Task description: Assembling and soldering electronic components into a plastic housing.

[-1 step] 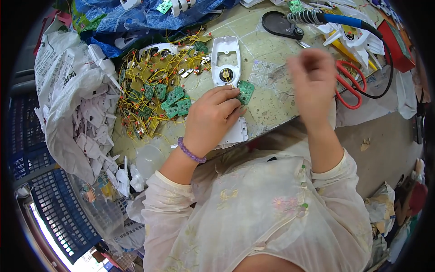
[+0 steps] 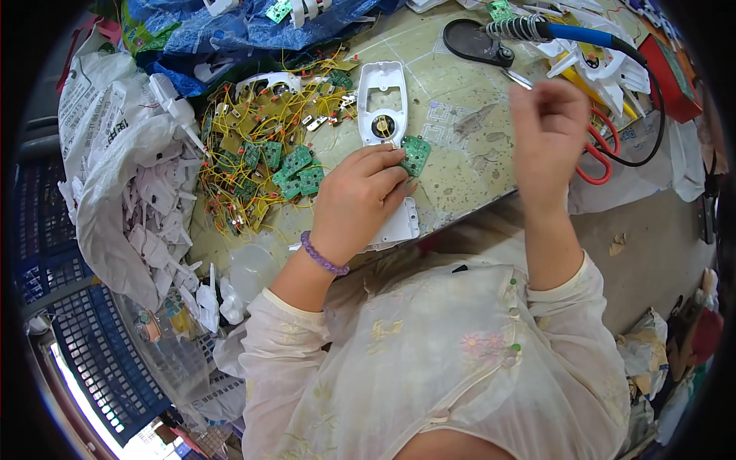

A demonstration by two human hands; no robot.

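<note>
While the left hand (image 2: 356,203) pressed fingers flat on a green circuit board (image 2: 416,153) at the white shell's (image 2: 383,96) 5 o'clock, the blurred right hand (image 2: 548,126), fingers pinched on something unresolved, risked tugging the board's wires loose.

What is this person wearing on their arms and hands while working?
Both arms are in loose, pale cream sleeves of thin fabric with a faint floral pattern, ending short of the wrists. The left hand is bare, with a purple beaded bracelet around its wrist. The right hand is bare too, blurred, with no glove or bracelet to be seen.
</note>
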